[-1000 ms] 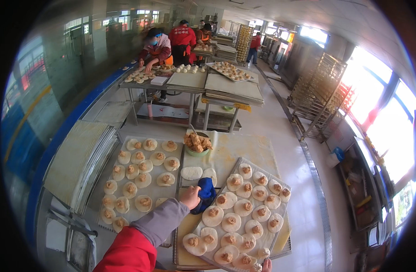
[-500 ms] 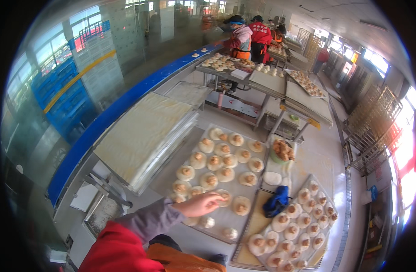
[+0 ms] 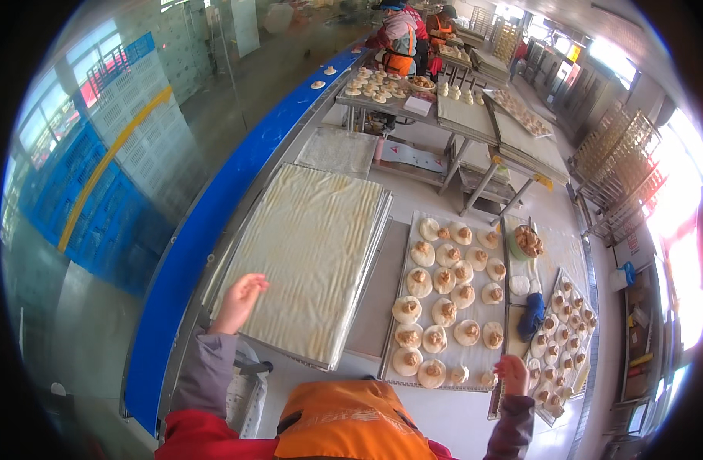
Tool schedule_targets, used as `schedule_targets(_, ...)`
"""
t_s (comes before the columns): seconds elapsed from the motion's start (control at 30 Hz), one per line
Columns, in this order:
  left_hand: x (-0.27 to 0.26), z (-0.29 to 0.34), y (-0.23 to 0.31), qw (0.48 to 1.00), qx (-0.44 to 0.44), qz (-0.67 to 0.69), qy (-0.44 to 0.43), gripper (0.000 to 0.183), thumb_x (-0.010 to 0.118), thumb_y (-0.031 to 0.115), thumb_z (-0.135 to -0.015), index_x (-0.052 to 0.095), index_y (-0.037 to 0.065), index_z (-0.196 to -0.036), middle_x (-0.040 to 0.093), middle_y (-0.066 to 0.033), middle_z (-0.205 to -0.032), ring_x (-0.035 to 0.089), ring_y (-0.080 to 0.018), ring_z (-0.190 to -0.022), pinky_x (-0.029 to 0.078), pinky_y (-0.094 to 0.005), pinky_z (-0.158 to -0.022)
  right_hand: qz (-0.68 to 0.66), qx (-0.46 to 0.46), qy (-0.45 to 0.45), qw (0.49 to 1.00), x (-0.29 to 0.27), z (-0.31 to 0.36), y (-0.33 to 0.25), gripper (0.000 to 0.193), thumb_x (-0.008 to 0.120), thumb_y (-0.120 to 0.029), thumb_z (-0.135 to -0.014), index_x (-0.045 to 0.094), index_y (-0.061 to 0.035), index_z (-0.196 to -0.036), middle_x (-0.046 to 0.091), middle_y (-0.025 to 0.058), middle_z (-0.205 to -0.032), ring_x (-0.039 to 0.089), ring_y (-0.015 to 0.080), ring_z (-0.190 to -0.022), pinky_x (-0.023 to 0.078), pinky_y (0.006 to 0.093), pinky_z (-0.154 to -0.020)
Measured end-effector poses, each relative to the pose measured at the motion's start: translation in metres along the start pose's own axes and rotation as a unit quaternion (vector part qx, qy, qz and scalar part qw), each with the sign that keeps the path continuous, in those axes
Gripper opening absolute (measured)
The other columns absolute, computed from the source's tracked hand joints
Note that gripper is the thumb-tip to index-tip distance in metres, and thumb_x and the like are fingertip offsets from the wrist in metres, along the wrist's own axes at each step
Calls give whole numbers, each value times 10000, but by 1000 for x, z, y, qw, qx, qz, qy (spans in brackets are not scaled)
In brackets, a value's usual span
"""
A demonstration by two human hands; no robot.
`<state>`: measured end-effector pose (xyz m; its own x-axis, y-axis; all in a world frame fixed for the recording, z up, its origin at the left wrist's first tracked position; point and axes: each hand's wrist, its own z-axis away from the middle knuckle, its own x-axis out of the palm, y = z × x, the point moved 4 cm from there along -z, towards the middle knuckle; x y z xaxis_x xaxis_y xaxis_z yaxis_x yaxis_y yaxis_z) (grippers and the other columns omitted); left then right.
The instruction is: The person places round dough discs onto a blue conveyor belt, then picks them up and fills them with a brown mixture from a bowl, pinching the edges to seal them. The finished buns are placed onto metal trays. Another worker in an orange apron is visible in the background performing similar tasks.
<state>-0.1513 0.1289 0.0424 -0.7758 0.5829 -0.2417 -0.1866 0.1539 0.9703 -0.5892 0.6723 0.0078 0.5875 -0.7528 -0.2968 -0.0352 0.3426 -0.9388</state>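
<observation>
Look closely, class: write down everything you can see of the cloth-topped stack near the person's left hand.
The cloth-topped stack is roughly rectangular and lies flat, its long sides running away from the person. Its top looks like pale, yellowish fabric, rumpled into ripples; several thin layers show along its right edge. It sits between the blue strip and the tray of dough rounds. The left hand overlaps its near left part; whether they touch is unclear.

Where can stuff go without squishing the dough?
A wide bare patch is the cloth-topped stack, between the blue belt and the middle tray; the left hand is by its near left corner. A smaller bare bit is the pale cloth right of the green bowl. The middle tray and right tray are crowded with dough rounds.
</observation>
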Motion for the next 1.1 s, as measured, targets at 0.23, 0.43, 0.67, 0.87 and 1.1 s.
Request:
schedule_targets(0.23,-143,-93,-131,975,-25,-143,168,375,571,185,-1012,529,-26,-1319,632,-163,-1273,621,-229,-1173,468,-321,-1002,-139,84,-314,935,275,-105,-37,380,516,-242,-1051,484,-43,-1372,634,90,-1258,608,207,-1174,493,349,-944)
schedule_targets(0.43,-135,-195,-169,946,-156,-276,69,618,622,408,-957,498,-53,-1349,581,-233,-1336,556,-331,-1263,437,-371,-1045,-181,187,-32,965,418,-273,71,528,477,-593,-958,372,-89,-1075,545,51,-869,541,208,-772,435,378,-646)
schedule_targets(0.67,-108,-245,-208,944,-160,-289,26,767,497,555,-973,425,-87,-1387,485,-332,-1388,466,-438,-1312,382,-454,-1084,-329,294,-42,897,472,-326,107,870,380,-835,-863,674,-43,-1075,683,107,-902,643,276,-807,525,406,-731)
schedule_targets(0.87,-110,-251,-207,954,-116,-275,15,662,475,506,-993,470,-40,-1368,580,-306,-1275,562,-452,-1176,458,-479,-986,-279,295,2,914,462,-324,102,860,406,-788,-892,552,-96,-1382,670,92,-1234,653,291,-1052,528,431,-929)
schedule_targets(1.1,-99,-241,-206,954,-150,-256,41,488,451,464,-1009,576,-1,-1084,668,-297,-982,635,-484,-922,494,-544,-817,-307,366,2,879,449,-322,127,785,440,-776,-890,619,-129,-1298,694,90,-1142,660,279,-993,537,431,-880)
